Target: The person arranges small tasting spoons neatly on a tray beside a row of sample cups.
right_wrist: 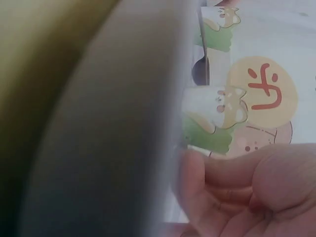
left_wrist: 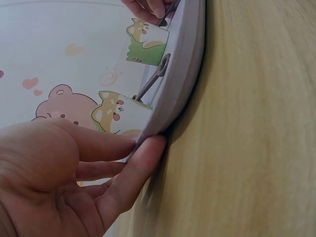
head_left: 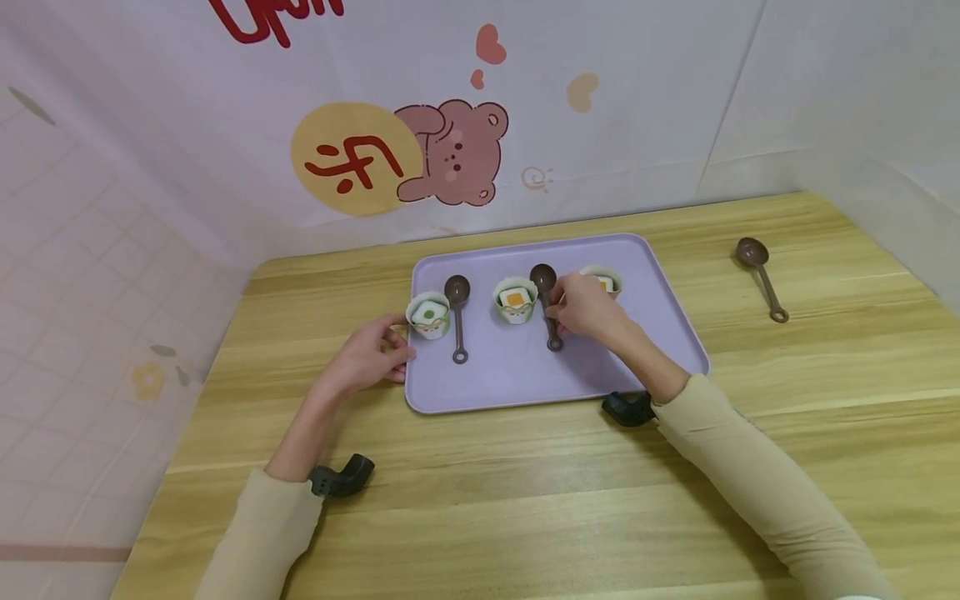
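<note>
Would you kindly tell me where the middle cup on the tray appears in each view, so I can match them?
Head: the middle cup sits near the picture's centre.
Left wrist: upper middle, just below the right hand.
Right wrist: right of centre, about mid-height, above the right hand.
Shared landmark: the pink bear on the backdrop.

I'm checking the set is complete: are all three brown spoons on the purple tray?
No, one brown spoon lies on the wooden table, off to the right of the purple tray.
</note>
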### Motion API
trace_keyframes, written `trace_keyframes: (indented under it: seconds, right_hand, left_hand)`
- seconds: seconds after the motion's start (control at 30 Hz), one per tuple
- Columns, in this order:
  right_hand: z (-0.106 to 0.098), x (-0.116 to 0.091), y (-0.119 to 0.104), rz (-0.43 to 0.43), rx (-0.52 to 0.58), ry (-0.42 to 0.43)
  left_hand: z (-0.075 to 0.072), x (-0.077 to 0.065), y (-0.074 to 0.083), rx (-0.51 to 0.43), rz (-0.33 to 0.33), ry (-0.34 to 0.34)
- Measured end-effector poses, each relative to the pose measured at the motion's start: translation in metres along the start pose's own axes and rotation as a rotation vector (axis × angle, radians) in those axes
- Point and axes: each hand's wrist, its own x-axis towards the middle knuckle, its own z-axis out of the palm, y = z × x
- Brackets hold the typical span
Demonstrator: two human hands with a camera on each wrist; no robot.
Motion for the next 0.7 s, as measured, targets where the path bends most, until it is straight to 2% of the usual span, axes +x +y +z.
trace_keyframes:
  seconds: [0.37, 0.7]
  right_hand:
    - [-0.0009, -0.0045, 0.0073, -0.067, 0.036, -0.007]
    - [0.0011, -0.0051, 0.0086, -0.07, 0.056, 0.009]
  left_hand:
    - [0.0009, 0.0008, 0.0012, 0.0, 0.001, -0.002]
    - [0.0003, -0.0011, 0.0025, -0.013, 0.012, 0.0]
